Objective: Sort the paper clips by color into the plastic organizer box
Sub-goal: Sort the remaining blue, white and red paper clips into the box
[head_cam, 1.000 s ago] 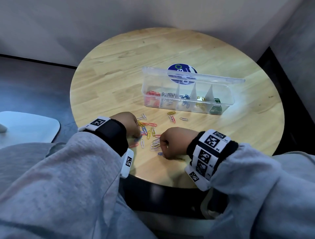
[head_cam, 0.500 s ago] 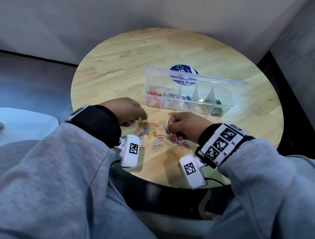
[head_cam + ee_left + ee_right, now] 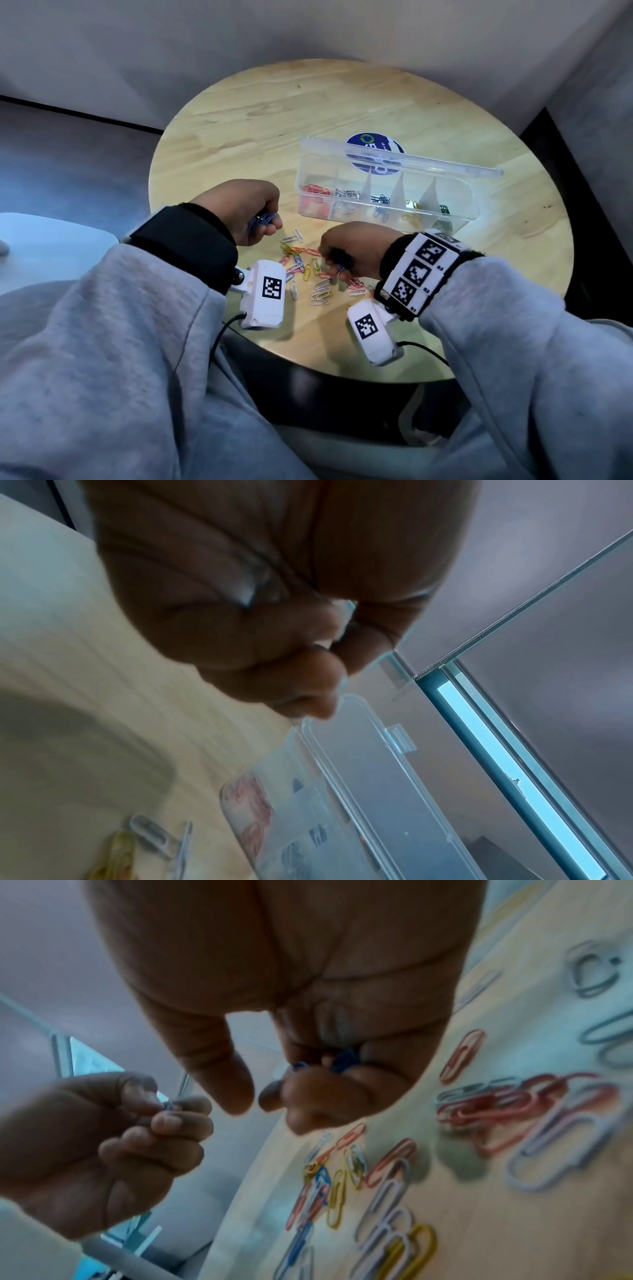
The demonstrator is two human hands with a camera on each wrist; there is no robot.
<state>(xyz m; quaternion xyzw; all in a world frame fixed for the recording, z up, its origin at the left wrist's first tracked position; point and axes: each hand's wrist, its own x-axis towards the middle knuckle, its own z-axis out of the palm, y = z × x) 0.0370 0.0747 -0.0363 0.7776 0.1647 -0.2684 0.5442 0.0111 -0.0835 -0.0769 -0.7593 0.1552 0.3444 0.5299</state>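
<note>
Head view is showing both hands coming up off the round table (image 3: 239,113) compared with a second ago, when they were down low among the loose clips; the left hand (image 3: 245,214) is now lifting a small bunch of blue paper clips (image 3: 262,219), and the right hand (image 3: 352,248) is rising from the near edge toward the middle of the scatter. That is looking like the blue round of the sort getting under way, with the gathering done for the left hand and a carry to the box as the likely next step. The left fingers are curling around the blue bunch, the clips poking out between thumb and forefinger. The right wrist view is showing the right hand's fingers folding in on blue clips in the right hand (image 3: 344,1060), tucked deep against the palm, while its thumb and forefinger tips are sitting just apart with nothing between them. Below and between the hands, the pile of loose paper clips (image 3: 315,274) is lying flat on the wood, red, yellow, white and a few blue ones mixed. The plastic organizer box (image 3: 387,219) is standing open just beyond the hands, its lid tipped back, and the blue compartment (image 3: 380,202) is waiting in the middle of the row, near the right hand's knuckles.
</note>
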